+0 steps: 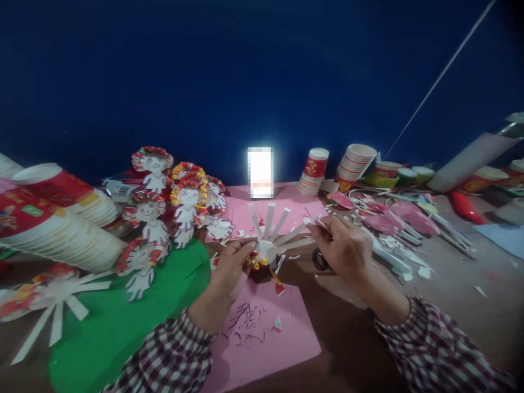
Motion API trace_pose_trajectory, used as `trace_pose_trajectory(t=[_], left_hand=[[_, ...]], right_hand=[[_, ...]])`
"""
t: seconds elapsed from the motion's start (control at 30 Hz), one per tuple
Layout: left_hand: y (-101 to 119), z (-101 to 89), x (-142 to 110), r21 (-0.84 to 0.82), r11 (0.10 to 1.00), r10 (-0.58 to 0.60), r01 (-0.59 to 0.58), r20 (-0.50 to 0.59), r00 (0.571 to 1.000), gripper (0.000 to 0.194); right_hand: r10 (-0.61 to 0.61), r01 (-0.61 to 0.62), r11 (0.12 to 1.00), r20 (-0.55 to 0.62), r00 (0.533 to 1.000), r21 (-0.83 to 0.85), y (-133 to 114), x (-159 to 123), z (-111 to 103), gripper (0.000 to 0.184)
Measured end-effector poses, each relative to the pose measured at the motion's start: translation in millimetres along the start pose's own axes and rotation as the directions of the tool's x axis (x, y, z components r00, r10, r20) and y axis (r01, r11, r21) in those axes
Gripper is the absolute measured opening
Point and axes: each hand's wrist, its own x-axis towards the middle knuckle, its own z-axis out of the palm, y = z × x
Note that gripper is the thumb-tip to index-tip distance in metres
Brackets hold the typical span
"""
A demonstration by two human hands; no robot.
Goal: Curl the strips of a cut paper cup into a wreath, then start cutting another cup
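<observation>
My left hand (pixel 231 267) is closed on a paper cup cut into strips (pixel 267 251), pinching it beside its round white base. Several white strips fan up and to the right; curled red and yellow ones lie along its lower left. My right hand (pixel 346 243) is closed with its fingertips pinched around a thin light stick (pixel 321 222), near the ends of the right-hand strips. Whether it also grips a strip I cannot tell. Just below its fingers lies a black ring-shaped handle (pixel 321 259), partly hidden. Under the cup is a pink paper sheet (pixel 282 333) with dark scribbles.
Paper doll figures (pixel 187 202) with curled red-yellow rims stand at left by a green sheet (pixel 172 295). Stacked paper cups (pixel 82 229) lie far left; more cup stacks (pixel 356 161) stand behind right. A bright blurred screen (pixel 260 172) stands behind. Paper scraps (pixel 405 262) litter the right.
</observation>
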Motion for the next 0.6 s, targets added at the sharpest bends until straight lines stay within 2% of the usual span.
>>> trace_pose_trajectory(t=[0.1, 0.17, 0.23, 0.3, 0.43, 0.6], left_hand=[[0.0, -0.2, 3.8, -0.085, 0.996, 0.011, -0.016, -0.061, 0.998, 0.026], [-0.3, -0.8, 6.3, -0.133, 0.991, -0.013, 0.002, -0.087, 0.996, 0.022], [-0.4, -1.5, 7.6, -0.166, 0.985, -0.048, 0.036, -0.069, 0.996, 0.018], [-0.5, -1.9, 7.4, -0.191, 0.980, -0.070, 0.062, -0.031, 0.997, 0.016], [-0.1, 0.4, 2.7, -0.211, 0.973, -0.090, 0.090, 0.010, 0.996, 0.016], [2.2, 6.1, -5.8, -0.161, 0.984, -0.064, 0.078, 0.092, 0.994, 0.027]], right_hand=[[-0.150, 0.137, 0.976, 0.067, 0.986, 0.169, -12.8, -4.1, -7.4, 0.013], [-0.341, 0.263, 0.902, 0.193, 0.920, 0.342, -24.2, -8.9, -10.1, 0.015], [-0.471, 0.325, 0.827, 0.251, 0.846, 0.458, -33.9, -13.5, -10.0, 0.022], [-0.503, 0.311, 0.802, 0.294, 0.813, 0.510, -39.4, -16.5, -8.1, 0.028], [-0.466, 0.238, 0.832, 0.397, 0.791, 0.501, -39.4, -17.9, -4.4, 0.037], [-0.448, 0.238, 0.845, 0.392, 0.804, 0.479, -36.5, -17.3, -1.0, 0.037]])
